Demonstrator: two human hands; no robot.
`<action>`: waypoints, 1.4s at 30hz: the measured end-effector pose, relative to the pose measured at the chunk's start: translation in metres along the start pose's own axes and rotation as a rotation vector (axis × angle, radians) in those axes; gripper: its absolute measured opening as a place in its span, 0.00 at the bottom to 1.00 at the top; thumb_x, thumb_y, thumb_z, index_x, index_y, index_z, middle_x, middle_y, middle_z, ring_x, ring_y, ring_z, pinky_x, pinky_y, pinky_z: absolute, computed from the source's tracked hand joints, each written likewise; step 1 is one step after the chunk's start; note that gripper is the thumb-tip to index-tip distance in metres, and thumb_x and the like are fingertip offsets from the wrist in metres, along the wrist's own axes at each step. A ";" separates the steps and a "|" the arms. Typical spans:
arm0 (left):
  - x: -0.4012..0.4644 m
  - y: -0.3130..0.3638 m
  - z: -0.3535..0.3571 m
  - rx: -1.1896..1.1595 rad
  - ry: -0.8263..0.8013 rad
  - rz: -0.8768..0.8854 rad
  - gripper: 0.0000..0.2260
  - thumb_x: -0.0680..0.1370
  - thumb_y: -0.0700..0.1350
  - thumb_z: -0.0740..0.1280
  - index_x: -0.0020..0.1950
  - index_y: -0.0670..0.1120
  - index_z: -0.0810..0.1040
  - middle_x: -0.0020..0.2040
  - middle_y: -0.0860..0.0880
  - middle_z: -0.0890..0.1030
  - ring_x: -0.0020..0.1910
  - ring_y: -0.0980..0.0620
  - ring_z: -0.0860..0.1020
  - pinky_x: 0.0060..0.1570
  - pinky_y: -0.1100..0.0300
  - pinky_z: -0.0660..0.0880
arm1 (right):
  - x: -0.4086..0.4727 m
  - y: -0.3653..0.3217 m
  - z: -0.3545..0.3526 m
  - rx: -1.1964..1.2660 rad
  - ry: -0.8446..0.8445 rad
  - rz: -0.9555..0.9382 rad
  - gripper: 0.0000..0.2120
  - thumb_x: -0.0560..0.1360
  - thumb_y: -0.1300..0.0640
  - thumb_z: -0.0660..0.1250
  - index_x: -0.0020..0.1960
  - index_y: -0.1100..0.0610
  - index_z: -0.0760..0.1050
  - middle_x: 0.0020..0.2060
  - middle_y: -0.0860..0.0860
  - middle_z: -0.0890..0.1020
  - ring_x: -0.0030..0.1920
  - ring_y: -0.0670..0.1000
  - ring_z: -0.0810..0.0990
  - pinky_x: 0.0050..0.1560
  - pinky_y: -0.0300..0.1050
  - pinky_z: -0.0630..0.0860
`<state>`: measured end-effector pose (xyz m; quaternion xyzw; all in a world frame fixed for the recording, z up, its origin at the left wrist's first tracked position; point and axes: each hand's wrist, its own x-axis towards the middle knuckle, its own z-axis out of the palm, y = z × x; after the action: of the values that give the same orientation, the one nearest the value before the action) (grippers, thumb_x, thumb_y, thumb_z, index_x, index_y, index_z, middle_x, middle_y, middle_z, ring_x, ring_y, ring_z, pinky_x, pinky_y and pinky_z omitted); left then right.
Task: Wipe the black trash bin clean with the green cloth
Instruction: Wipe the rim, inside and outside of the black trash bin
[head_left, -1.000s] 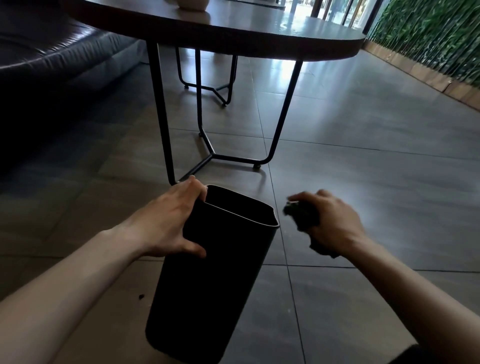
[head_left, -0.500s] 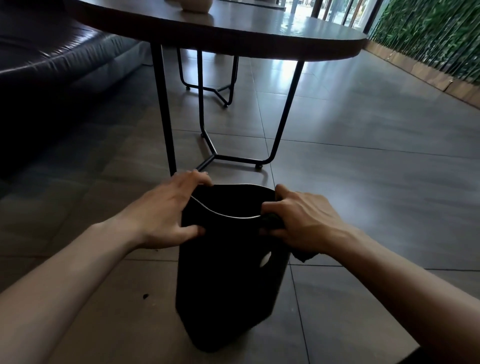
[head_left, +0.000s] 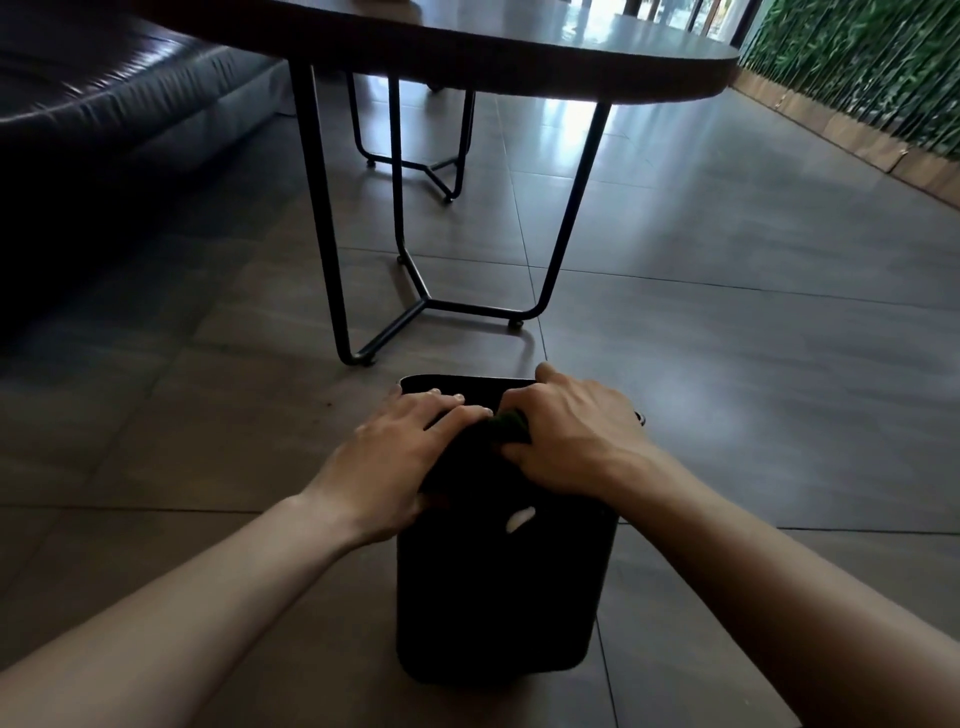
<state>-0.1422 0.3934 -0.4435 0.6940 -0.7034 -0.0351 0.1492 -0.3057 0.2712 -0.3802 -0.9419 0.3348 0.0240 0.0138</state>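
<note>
**Both hands on the bin's rim, cloth bunched in my right**

The black trash bin (head_left: 498, 587) stands upright on the tiled floor (head_left: 727, 364), just in front of the table's (head_left: 519, 47) metal legs. My left hand (head_left: 395, 457) lies flat over the bin's near rim, gripping nothing that I can see. My right hand (head_left: 571, 431) is clenched around the green cloth (head_left: 511, 423), pressing it onto the rim.

Pushing hard sideways could tip the bin, since it looks light and narrow. Its smooth, matte plastic walls taper downward; the cloth is soft and crumpled.
</note>
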 end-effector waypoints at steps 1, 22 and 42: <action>-0.002 -0.002 0.000 -0.022 0.011 -0.013 0.38 0.72 0.52 0.74 0.78 0.62 0.60 0.77 0.55 0.65 0.78 0.51 0.61 0.78 0.49 0.57 | -0.003 0.002 0.004 0.042 0.038 -0.011 0.14 0.76 0.38 0.68 0.60 0.39 0.78 0.48 0.48 0.70 0.45 0.55 0.76 0.41 0.47 0.67; 0.003 -0.018 0.008 -0.202 0.044 -0.101 0.40 0.66 0.45 0.81 0.73 0.59 0.67 0.75 0.56 0.69 0.77 0.52 0.63 0.77 0.51 0.59 | -0.087 0.017 0.219 -0.397 0.312 -0.784 0.26 0.79 0.51 0.69 0.75 0.50 0.68 0.81 0.56 0.62 0.81 0.64 0.56 0.78 0.62 0.62; 0.009 -0.025 0.012 -0.244 0.059 -0.115 0.40 0.66 0.46 0.81 0.73 0.61 0.66 0.75 0.58 0.69 0.80 0.55 0.57 0.75 0.59 0.51 | -0.073 0.038 0.199 -0.363 0.394 -0.877 0.19 0.83 0.57 0.62 0.73 0.48 0.73 0.74 0.51 0.74 0.77 0.60 0.69 0.74 0.59 0.70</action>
<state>-0.1207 0.3821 -0.4603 0.7105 -0.6485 -0.1086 0.2508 -0.3931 0.2958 -0.5754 -0.9676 -0.1048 -0.1041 -0.2046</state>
